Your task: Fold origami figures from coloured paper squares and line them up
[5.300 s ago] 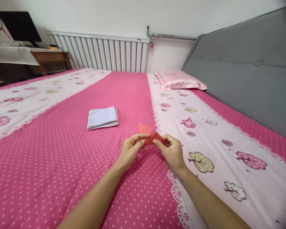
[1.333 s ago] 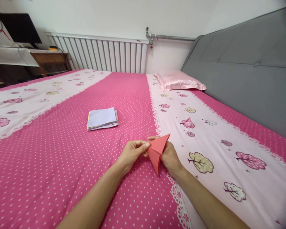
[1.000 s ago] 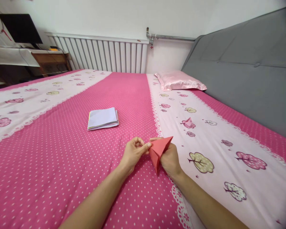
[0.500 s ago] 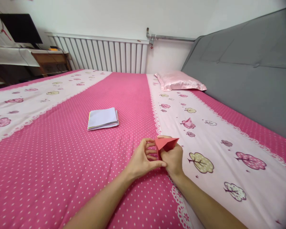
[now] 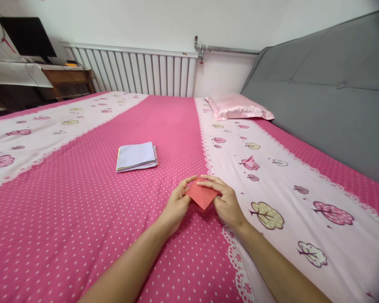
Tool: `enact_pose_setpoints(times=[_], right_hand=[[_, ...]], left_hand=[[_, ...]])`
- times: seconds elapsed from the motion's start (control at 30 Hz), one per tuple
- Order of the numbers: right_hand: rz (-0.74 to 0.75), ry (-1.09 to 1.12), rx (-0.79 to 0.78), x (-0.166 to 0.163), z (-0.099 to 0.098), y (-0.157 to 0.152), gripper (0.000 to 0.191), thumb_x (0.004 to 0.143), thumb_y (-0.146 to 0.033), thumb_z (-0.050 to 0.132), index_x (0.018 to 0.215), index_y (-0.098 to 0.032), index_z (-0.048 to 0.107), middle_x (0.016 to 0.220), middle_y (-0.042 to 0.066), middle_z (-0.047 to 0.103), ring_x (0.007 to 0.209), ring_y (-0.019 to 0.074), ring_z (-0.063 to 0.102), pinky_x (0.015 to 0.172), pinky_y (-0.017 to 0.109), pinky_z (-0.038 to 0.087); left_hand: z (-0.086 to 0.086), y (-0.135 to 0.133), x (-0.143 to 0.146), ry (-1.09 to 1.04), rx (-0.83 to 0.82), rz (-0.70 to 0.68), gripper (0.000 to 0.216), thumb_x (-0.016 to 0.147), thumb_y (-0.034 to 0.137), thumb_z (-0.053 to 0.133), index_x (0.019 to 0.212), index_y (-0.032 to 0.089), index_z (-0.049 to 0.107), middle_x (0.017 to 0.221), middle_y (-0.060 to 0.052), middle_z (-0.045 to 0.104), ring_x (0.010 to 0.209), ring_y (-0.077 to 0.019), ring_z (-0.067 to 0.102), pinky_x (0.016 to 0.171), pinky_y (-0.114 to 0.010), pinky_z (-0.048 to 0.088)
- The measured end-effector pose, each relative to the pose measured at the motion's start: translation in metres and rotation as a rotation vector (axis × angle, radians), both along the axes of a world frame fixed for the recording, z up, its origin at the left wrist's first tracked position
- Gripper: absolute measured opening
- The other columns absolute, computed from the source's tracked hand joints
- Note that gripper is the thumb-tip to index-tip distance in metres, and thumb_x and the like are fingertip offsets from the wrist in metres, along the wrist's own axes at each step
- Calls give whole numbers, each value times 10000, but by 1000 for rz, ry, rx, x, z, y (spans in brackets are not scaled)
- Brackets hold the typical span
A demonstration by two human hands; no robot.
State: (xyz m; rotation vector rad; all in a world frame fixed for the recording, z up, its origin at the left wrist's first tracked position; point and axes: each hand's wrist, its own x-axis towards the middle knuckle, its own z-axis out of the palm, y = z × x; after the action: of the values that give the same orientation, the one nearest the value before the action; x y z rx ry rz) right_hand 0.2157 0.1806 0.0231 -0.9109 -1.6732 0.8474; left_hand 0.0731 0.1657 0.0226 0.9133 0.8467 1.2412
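In the head view, both hands are meeting over a folded red paper [image 5: 202, 196], which is lying low over the pink polka-dot bedsheet [image 5: 82, 210], close to the lace seam where the dotted band is giving way to the pale tree-print band [image 5: 271, 185]. Whether the paper is resting flat on the sheet or hovering just above it cannot be told. The paper is showing as a small diamond-like shape, its sharpest visible corner pointing toward the person, its far edge tucked under the fingers. Its longer stretch is running left to right between the two hands, slightly tilted.

The left hand [image 5: 176, 203] is curling at the paper's left corner, thumb and forefinger pinching that edge, the other fingers folded loosely beneath. The right hand [image 5: 226, 201] is lying over the right side, its fingers [image 5: 210, 182] stretching across the far edge and pressing on the paper, thumb hidden beneath.

Further up the sheet and to the left, well apart from the hands, a stack of paper sheets [image 5: 135, 156] is lying flat. A pink satin pillow [image 5: 238, 107] is sitting near the grey headboard [image 5: 318, 84], and a white radiator [image 5: 135, 71] is running along the far wall.
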Motion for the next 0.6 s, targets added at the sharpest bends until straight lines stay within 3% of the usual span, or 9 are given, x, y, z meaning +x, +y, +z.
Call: enact_pose_setpoints(times=[0.17,0.3,0.43,0.53,0.6], right_hand=[[187,-27,-112,16,5,9,451,716,-71,431,1018,-304,671,1299,-2,479,1224,207,402,1036,411,287],[267,-30,-156,22,9,8,451,710,-107,431,1044,-304,659,1343,1,435,1250,230,363,1029,435,278],[166,-23,-117,14,5,7,236,814,-249,482,903,-247,700,1188,61,556,1157,231,459,981,424,325],[21,50,-140,5,0,6,120,743,-315,623,749,-202,661,1008,67,615,950,211,568,812,359,442],[-43,145,-171,3,-2,6,170,672,-303,699,770,-200,605,852,27,620,783,167,586,704,301,461]], left_hand=[[11,2,-9,-213,-128,-10,470,665,35,514,1121,145,546,983,-75,653,808,-140,604,727,-232,478],[17,1,-12,-286,-173,-50,434,689,110,489,1119,124,551,1005,-89,647,796,-146,602,712,-233,485],[12,2,-9,-133,-63,-92,491,745,179,606,1215,164,465,1083,-100,630,866,-160,612,766,-254,475],[7,1,-7,39,12,-130,568,745,229,647,1259,176,409,1014,-107,654,799,-176,630,695,-269,481],[6,0,-6,117,27,-142,570,744,262,653,1251,162,411,932,-103,673,741,-178,634,649,-266,477]])
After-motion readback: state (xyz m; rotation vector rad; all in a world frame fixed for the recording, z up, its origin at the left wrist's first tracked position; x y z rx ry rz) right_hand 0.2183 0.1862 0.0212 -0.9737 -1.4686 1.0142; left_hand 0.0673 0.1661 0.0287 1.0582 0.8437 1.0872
